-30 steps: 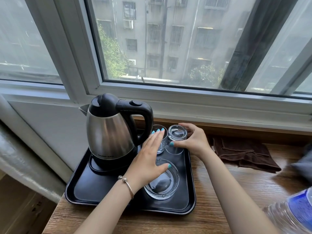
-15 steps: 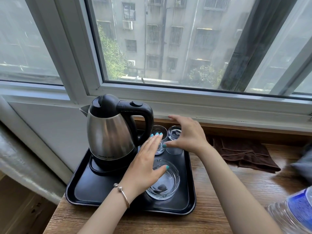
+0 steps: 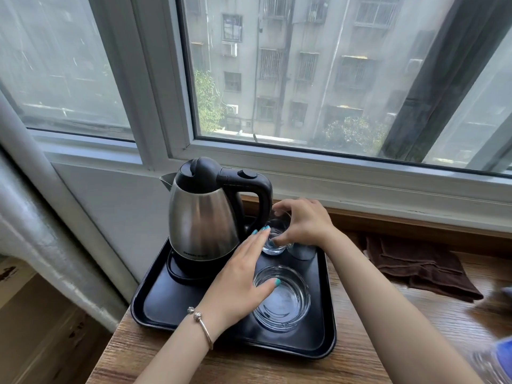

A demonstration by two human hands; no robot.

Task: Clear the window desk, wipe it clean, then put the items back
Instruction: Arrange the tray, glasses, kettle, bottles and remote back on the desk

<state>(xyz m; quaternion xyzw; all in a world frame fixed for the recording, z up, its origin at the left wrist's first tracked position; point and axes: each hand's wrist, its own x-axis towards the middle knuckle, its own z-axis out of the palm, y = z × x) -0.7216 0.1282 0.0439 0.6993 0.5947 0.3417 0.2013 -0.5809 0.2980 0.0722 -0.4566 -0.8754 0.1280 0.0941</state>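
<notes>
A black tray (image 3: 155,309) sits at the left end of the wooden desk (image 3: 354,353). On it stand a steel kettle (image 3: 205,214) with a black handle, two small glasses and a round glass dish (image 3: 288,309). My right hand (image 3: 304,225) reaches over both glasses and grips the left glass (image 3: 274,245) by its rim; the right glass (image 3: 303,252) shows only below my palm. My left hand (image 3: 238,278) lies flat with straight fingers between kettle and glasses, its thumb over the dish's rim.
A brown cloth (image 3: 421,267) lies folded on the desk to the right of the tray, by the window sill. A plastic water bottle (image 3: 496,364) with a blue label shows at the bottom right corner. A pipe (image 3: 52,245) runs down the left.
My right hand has moved left from the right glass to grip the left glass. My left hand has drawn back a little toward me.
</notes>
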